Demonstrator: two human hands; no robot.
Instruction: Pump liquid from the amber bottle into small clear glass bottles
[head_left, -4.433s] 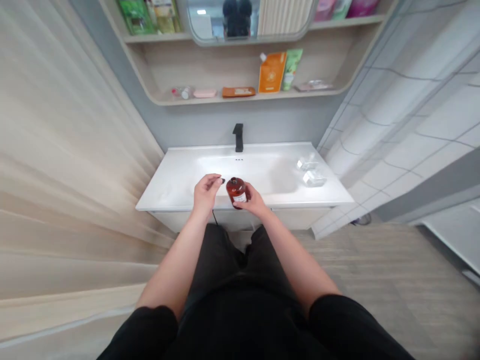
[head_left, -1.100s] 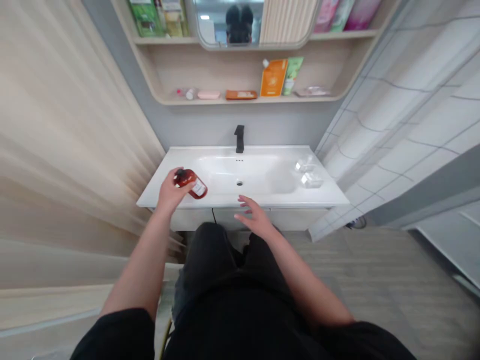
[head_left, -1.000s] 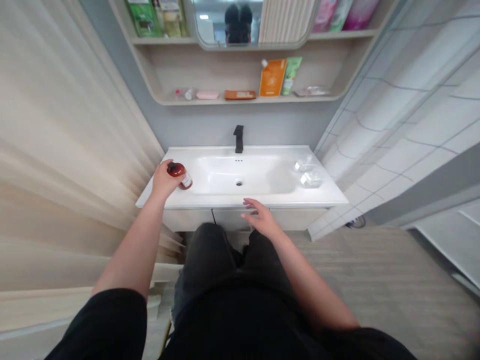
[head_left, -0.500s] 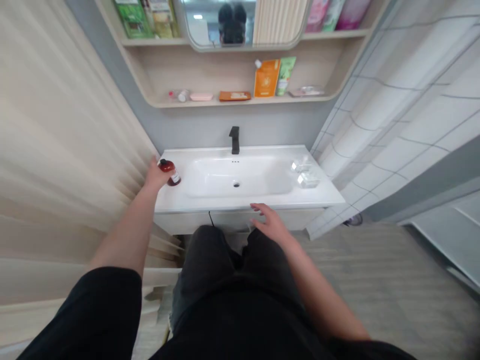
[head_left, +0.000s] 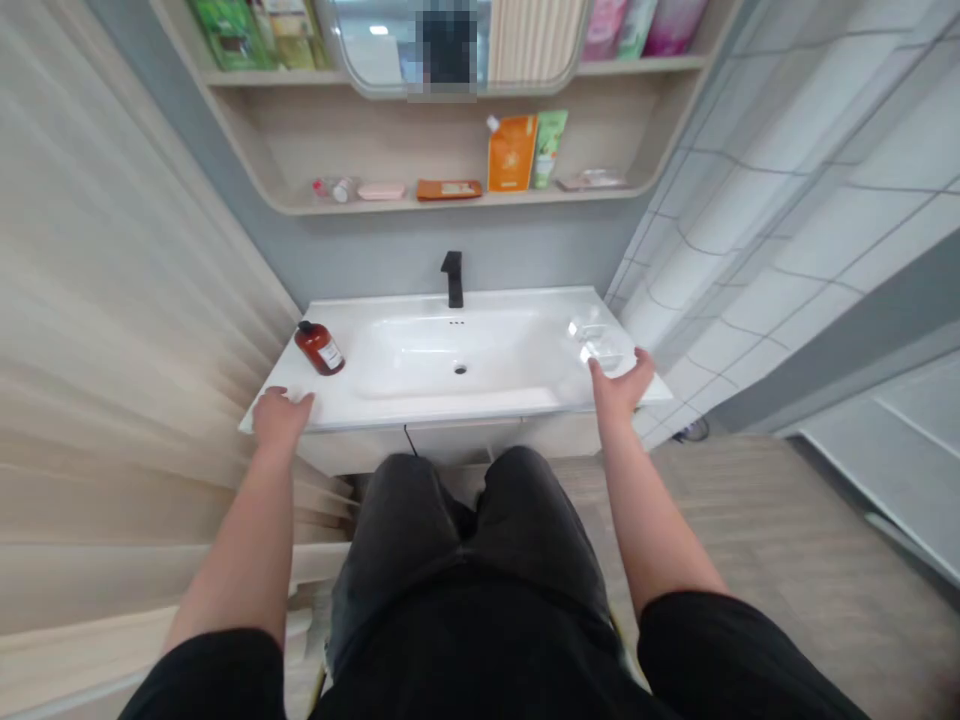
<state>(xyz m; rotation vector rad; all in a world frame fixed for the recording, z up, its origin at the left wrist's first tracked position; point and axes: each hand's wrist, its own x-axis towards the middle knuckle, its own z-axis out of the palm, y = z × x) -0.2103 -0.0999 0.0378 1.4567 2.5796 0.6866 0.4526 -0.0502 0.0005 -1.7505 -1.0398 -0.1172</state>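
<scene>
An amber-brown bottle (head_left: 318, 346) with a black cap and a white label stands on the left side of the white sink counter (head_left: 352, 411). My left hand (head_left: 280, 414) is just in front of it, apart from the bottle, fingers spread near the counter's front left corner. On the right side of the counter sits a clear, see-through container (head_left: 602, 350) with bright reflections. Thumb and fingers wide apart, my right hand (head_left: 621, 385) is at its front; whether it touches the container I cannot tell.
Behind the basin stands a black faucet (head_left: 453, 280). Above it, a shelf (head_left: 390, 207) carries an orange pouch (head_left: 511, 153), a green tube (head_left: 550, 149) and several small items. A curtain (head_left: 150, 300) hangs close on the left, a white checked curtain (head_left: 780, 230) on the right.
My left hand has let go of the brown bottle and drawn back toward the counter's front edge. My right hand has moved right and forward to the clear container. The view has shifted slightly.
</scene>
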